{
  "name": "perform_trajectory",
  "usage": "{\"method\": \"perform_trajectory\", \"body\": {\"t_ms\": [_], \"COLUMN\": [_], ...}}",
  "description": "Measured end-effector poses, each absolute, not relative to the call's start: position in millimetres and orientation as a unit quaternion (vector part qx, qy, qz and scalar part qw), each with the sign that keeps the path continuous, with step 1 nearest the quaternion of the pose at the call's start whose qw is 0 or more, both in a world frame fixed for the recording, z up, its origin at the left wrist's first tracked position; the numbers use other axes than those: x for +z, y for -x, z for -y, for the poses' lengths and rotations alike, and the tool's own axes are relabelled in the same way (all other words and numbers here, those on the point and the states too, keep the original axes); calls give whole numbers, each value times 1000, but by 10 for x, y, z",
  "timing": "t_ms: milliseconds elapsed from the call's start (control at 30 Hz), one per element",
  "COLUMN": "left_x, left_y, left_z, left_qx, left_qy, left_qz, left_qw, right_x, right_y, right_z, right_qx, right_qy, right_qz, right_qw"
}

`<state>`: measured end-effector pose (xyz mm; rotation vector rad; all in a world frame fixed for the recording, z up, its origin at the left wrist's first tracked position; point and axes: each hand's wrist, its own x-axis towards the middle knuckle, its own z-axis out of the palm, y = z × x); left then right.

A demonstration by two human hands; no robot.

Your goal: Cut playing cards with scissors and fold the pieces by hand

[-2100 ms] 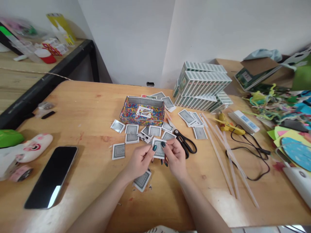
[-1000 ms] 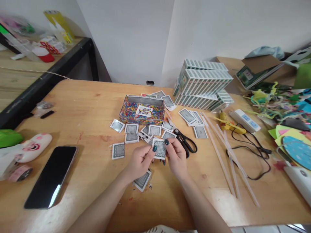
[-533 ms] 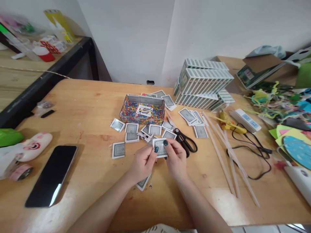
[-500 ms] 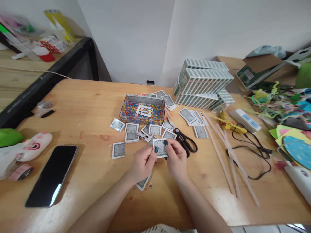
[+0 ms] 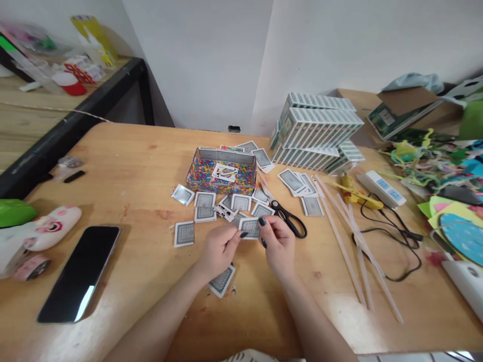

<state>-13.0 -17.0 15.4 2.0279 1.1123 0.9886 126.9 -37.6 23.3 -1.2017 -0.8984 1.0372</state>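
A grey-patterned playing card is held up between my two hands, back side showing. My left hand pinches its lower left corner, thumb on top. At its right edge, the thumb and fingers of my right hand close on the card. Below my left wrist another playing card lies on the table. Just past my right hand are black-handled scissors, partly covered by it. Several cut cards surround an open box with a colourful speckled lining; a face card lies inside.
Striped packs are stacked at the back. On the right lie clear glue sticks, a yellow glue gun, a power strip and its black cable. A phone and a pink-white toy are at the left.
The card has tilted flatter and moved slightly right. My right hand has shifted a little right and down, its fingers now at the card's edge. More of the lower card shows.
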Motion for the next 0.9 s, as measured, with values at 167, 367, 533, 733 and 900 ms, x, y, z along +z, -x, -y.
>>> {"method": "perform_trajectory", "body": {"t_ms": [167, 367, 533, 733, 900], "left_x": [100, 133, 138, 114, 113], "left_y": [208, 186, 152, 130, 129], "left_z": [88, 69, 72, 69, 78], "left_qx": [391, 441, 461, 457, 458], "left_qy": [-770, -674, -562, -545, -536], "left_qz": [-423, -455, -482, -504, -509], "left_qw": [272, 378, 489, 490, 494], "right_x": [277, 270, 235, 239, 244], "right_y": [-1292, -1266, -1259, -1237, -1241], "right_z": [354, 304, 305, 330, 345], "right_qx": [558, 572, 579, 577, 581], "right_qy": [450, 459, 464, 491, 482], "right_qz": [384, 355, 345, 367, 384], "right_qw": [582, 580, 575, 539, 532]}}
